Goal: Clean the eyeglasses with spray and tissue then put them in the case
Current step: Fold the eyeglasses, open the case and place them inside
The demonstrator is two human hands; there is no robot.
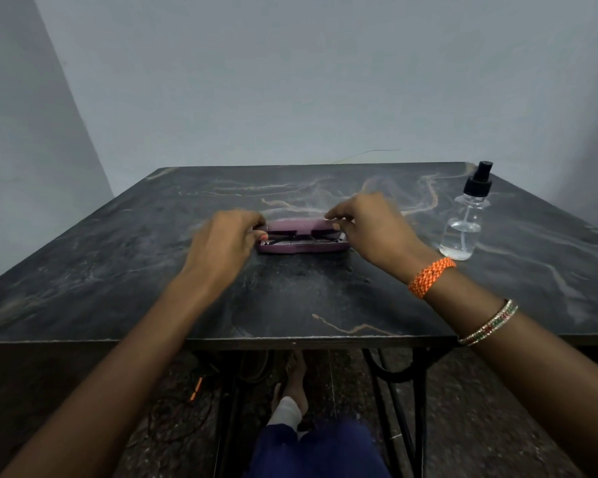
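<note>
The case (302, 239) is a long, narrow purple box with rounded ends, lying open across the middle of the table (290, 298), its long side facing the person. Its shell looks hard and smooth with a dull sheen; the lid stands up at the far side. Inside lie the glasses (301, 237), folded, with a thin dark frame and lenses side by side; finer detail is lost in blur.

The left hand (227, 241) is at the case's left end, fingers curled round that end, a fingertip down at the rim. The right hand (370, 224) is at the right end, fingers bent and pinching the lid's top edge. An orange braided band (430, 276) circles the right wrist, and thin beaded bangles (489, 322) sit further up the forearm.

The table top is dark, stone-like, matte and dusty, veined with pale tan and white streaks. Near its right side, well apart from the case, stands the spray (465, 222): a clear round-shouldered bottle, partly filled with clear liquid, with a black pump head and a thin dip tube.
</note>
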